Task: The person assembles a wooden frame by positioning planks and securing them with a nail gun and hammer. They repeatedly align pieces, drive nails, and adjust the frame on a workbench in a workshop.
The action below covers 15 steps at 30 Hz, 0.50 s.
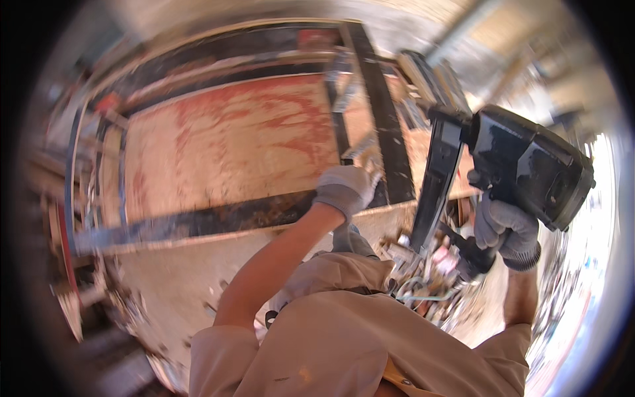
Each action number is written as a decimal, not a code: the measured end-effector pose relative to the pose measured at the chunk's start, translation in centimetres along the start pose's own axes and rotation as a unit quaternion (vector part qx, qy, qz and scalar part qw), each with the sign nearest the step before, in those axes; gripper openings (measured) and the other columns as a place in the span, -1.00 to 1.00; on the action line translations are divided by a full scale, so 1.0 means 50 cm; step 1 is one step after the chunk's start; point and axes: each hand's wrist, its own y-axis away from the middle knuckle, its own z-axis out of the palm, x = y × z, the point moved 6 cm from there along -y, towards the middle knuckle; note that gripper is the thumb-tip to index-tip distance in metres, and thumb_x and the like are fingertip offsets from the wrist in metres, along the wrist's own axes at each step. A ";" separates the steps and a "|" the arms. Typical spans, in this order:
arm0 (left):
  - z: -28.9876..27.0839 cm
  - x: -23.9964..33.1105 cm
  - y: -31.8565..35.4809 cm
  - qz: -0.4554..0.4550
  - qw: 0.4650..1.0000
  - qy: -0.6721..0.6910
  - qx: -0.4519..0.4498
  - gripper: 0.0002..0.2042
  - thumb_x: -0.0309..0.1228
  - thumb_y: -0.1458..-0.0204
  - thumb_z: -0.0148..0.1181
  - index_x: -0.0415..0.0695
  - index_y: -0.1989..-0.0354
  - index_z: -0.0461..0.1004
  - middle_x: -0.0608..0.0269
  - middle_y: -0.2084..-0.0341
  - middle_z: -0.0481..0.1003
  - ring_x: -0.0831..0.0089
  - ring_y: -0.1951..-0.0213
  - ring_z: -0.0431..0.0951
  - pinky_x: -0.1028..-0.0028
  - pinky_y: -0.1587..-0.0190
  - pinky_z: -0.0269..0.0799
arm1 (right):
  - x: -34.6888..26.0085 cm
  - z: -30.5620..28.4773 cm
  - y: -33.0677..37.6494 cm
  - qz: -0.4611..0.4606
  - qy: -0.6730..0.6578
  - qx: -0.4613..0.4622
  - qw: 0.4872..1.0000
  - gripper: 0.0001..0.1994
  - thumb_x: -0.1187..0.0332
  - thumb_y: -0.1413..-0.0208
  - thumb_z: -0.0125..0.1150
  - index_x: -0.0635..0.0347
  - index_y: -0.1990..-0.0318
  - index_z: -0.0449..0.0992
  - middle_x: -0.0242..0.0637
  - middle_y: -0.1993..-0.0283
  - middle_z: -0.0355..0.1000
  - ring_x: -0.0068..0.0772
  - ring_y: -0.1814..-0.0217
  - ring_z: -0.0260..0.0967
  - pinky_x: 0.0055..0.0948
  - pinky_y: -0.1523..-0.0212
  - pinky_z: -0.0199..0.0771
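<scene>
— Reddish plywood panel (225, 145), framed by a black metal frame (387, 126), is seen below; is anything contained in it?

— Nothing is contained. The black nail gun (522, 172) is gripped by the gloved right hand (506, 228), raised right of the panel.

— And the left hand (345, 186)?

— It is pressed on the frame's lower rail; a pale piece (blurred) is seen just above it, but whether it is grasped cannot be told.
</scene>
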 end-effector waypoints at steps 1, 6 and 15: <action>-0.003 -0.003 -0.001 -0.021 1.000 0.004 0.002 -0.61 -0.07 -0.32 -0.03 -0.09 0.23 0.63 -0.01 0.48 0.63 -0.04 0.42 0.66 -0.04 0.37 0.51 | -0.011 0.004 -0.044 0.022 0.069 -0.040 0.997 -0.76 0.40 -0.25 0.10 0.49 0.11 0.44 -0.30 0.64 0.24 -0.41 0.69 0.25 -0.44 0.57 0.36; -0.055 0.012 0.063 -0.062 0.972 0.038 0.224 -0.69 -0.14 -0.25 0.11 -0.15 0.18 0.60 0.08 0.44 0.61 0.04 0.39 0.63 0.14 0.31 0.54 | -0.033 0.041 -0.221 0.153 0.370 -0.243 0.884 -0.76 0.49 -0.17 0.11 0.23 0.58 0.38 -0.23 0.65 0.39 -0.40 0.68 0.35 -0.47 0.60 0.34; 0.218 0.060 0.297 -0.437 0.591 0.399 0.548 -0.59 -0.11 -0.39 0.02 -0.21 -0.14 0.47 0.12 0.11 0.58 0.23 0.08 0.55 0.25 -0.06 0.48 | 0.034 0.142 -0.355 0.231 0.411 -0.531 0.704 -0.77 0.45 -0.15 0.15 0.21 0.56 0.40 -0.41 0.63 0.29 -0.56 0.65 0.21 -0.45 0.52 0.27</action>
